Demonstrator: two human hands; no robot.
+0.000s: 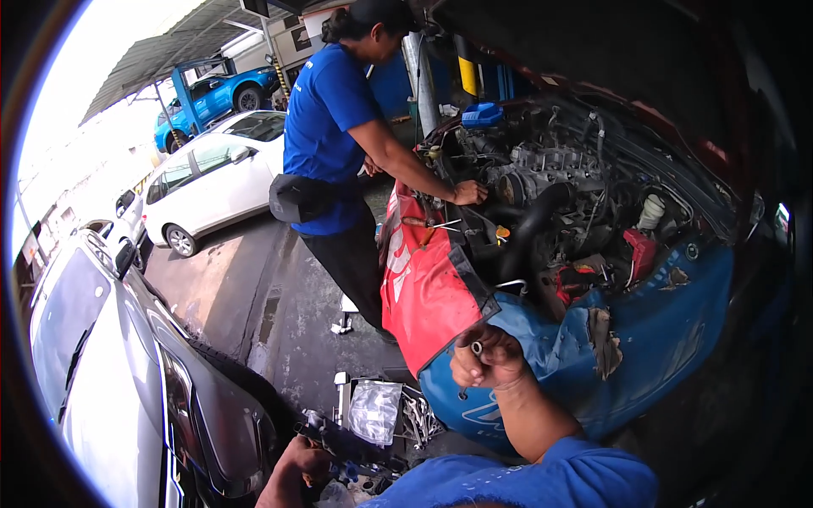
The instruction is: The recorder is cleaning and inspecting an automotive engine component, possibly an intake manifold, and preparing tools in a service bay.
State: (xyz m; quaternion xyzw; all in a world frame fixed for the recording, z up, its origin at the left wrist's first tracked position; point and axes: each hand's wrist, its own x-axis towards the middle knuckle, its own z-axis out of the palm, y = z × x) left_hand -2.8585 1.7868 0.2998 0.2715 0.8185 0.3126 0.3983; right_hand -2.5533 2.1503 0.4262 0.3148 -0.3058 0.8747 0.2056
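My right hand (500, 360) is raised over the near corner of the engine bay, its fingers closed round a metal tool with a round hollow end (477, 348). A dark tip shows below the fist; the rest is hidden by my fingers. Low in the view, my left hand (306, 464) is curled at the edge of a dark engine part (351, 444) and appears to grip it. Beneath my right arm, a blue fender cover (542, 339) drapes the car, with a red fender cover (428, 300) beside it. The engine (550, 161) lies exposed under the raised hood.
A co-worker in a blue shirt (326, 118) leans in from the left, one hand on the engine bay's edge. Pliers (432, 224) lie on the red cover. Several wrenches (417, 419) and a plastic bag (374, 412) are below. A silver car (110, 339) stands close at left.
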